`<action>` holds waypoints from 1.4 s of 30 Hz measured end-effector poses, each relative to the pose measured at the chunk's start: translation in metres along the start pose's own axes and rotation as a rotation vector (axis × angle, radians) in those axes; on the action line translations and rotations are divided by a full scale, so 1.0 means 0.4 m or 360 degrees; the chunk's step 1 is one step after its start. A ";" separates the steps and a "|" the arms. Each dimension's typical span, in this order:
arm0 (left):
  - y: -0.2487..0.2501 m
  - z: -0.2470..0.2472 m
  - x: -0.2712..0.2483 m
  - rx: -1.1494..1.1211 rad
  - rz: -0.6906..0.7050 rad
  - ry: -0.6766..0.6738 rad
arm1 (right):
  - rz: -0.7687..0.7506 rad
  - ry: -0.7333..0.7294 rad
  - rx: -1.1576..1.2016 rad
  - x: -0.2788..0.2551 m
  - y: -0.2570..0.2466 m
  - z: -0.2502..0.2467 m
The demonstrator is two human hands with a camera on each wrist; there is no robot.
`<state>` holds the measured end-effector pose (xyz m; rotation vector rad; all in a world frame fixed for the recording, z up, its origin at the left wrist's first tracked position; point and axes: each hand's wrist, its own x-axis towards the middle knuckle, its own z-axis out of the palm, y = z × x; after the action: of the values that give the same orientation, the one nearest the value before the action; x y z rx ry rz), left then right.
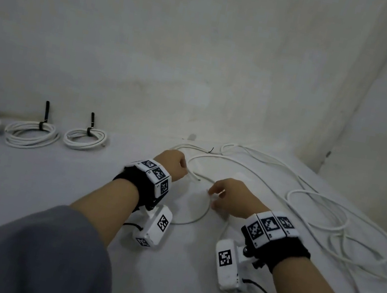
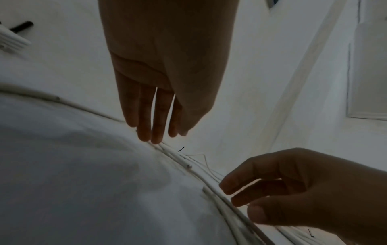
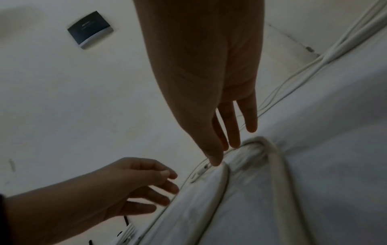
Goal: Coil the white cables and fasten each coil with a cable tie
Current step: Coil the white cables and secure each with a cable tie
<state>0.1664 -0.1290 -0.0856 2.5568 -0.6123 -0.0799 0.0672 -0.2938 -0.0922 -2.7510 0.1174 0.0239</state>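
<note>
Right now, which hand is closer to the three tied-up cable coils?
The left hand. The tied coils lie off to its left, across bare table. The right hand is on the far side of the left hand, by the loose cable.

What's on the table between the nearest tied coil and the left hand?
Nothing: in the head view the table is bare between the tied coil and the left hand.

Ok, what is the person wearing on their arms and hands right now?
Both hands are bare. The left hand and the right hand each have a black wrist strap topped with white blocks printed with black square markers. A white camera box with a marker hangs under each wrist, trailing a black cable. The left arm has a grey sleeve.
</note>
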 end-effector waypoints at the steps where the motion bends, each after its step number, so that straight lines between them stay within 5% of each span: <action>1: 0.005 0.008 0.017 -0.0036 -0.0036 -0.0010 | -0.0001 -0.0004 0.0015 0.005 0.006 0.003; 10: 0.028 0.051 0.115 -0.0178 -0.0282 0.0098 | -0.0029 0.0093 0.0319 0.025 0.066 0.028; 16: 0.033 0.017 0.113 -0.0549 -0.0438 -0.0195 | -0.0063 0.0082 0.0311 0.028 0.071 0.036; 19: 0.056 -0.025 0.060 -0.0674 -0.0231 -0.0161 | -0.0064 0.0266 0.0354 0.029 0.066 0.033; 24: 0.050 -0.101 -0.077 -0.0557 0.0189 -0.0232 | -0.0417 0.1017 0.0661 0.019 0.009 -0.009; 30: 0.033 -0.194 -0.242 -0.0422 0.0381 -0.0338 | -0.0726 0.0971 0.0332 0.047 -0.105 -0.038; 33: 0.009 -0.207 -0.282 -0.0744 0.0202 -0.0345 | -0.0928 0.0994 0.0359 0.053 -0.183 -0.069; 38: -0.031 -0.239 -0.304 -0.1489 -0.0156 0.0087 | -0.0955 0.0494 0.0681 0.035 -0.314 -0.086; 42: -0.093 -0.289 -0.345 -0.2338 0.0062 -0.0006 | -0.1033 0.0459 0.0683 0.041 -0.370 -0.059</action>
<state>0.0775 0.0136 -0.0113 1.1170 -0.3506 -0.3623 0.0961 -0.1674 -0.0149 -2.2277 -0.6187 -0.5089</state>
